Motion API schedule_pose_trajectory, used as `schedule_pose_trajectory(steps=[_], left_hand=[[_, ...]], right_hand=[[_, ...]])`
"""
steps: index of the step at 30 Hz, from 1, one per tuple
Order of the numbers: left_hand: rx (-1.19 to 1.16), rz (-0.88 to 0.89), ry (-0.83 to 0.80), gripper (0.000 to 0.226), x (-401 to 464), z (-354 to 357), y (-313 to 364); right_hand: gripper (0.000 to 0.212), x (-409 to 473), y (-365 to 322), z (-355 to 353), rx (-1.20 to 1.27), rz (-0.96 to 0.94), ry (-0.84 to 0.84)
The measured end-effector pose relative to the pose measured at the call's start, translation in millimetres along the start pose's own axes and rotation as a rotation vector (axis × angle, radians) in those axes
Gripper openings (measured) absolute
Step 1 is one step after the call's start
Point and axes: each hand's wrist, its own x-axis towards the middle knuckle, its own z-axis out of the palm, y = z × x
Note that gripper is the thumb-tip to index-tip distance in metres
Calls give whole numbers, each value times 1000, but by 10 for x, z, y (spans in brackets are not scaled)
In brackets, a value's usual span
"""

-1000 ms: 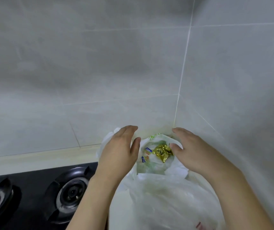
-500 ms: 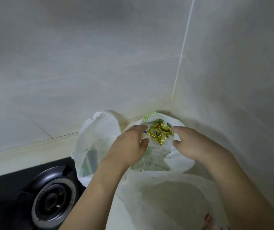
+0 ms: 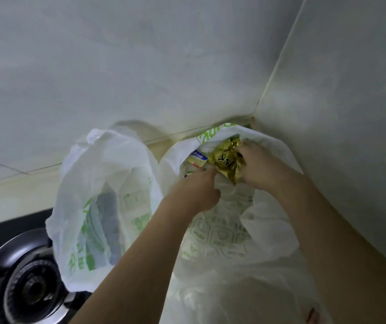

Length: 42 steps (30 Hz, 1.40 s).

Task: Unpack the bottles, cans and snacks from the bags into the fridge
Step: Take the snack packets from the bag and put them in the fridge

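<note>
My right hand (image 3: 261,168) has its fingers curled round a crinkled gold snack packet (image 3: 227,162) with dark lettering, at the mouth of the white bag (image 3: 224,230) in the wall corner. My left hand (image 3: 195,191) pinches the bag's rim just below the packet.

You see a gold snack packet (image 3: 227,161) with black lettering, a yellow packet (image 3: 196,160) with a blue label, white translucent bags (image 3: 107,183) printed in green, a black stove (image 3: 23,277), and grey-white wall tiles (image 3: 140,66).
</note>
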Motion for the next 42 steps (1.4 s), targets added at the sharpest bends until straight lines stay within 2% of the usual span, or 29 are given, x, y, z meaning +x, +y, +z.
schedule_pose_trajectory(steps=[5, 8, 11, 19, 23, 28, 30, 33, 36, 39, 42], left_hand=[[-206, -1, 161, 56, 390, 118, 36], [-273, -34, 171, 66, 582, 139, 92], [-267, -60, 187, 66, 738, 180, 123], [-224, -131, 170, 40, 715, 275, 209], [-305, -172, 144, 33, 600, 260, 214], [-362, -236, 84, 23, 455, 190, 94], [-355, -251, 113, 25, 363, 157, 80], [-374, -235, 157, 25, 194, 64, 121], [-403, -218, 204, 20, -28, -60, 162], [-407, -225, 263, 36, -301, -202, 165], [-409, -254, 316, 40, -637, -358, 139]], right_hand=[[65, 312, 204, 100, 7, 41, 43], [62, 431, 279, 137, -14, 99, 11], [60, 536, 304, 154, -49, 150, 10], [62, 575, 324, 262, -60, 131, 14], [58, 607, 350, 335, -17, 111, 57], [58, 624, 328, 396, -38, 89, 31], [56, 610, 282, 383, -26, 83, 33], [42, 546, 190, 311, 17, 102, 17], [43, 397, 69, 200, 27, 104, 30], [31, 131, -104, 50, 69, 125, -2], [35, -214, -273, -100, 71, 109, -46]])
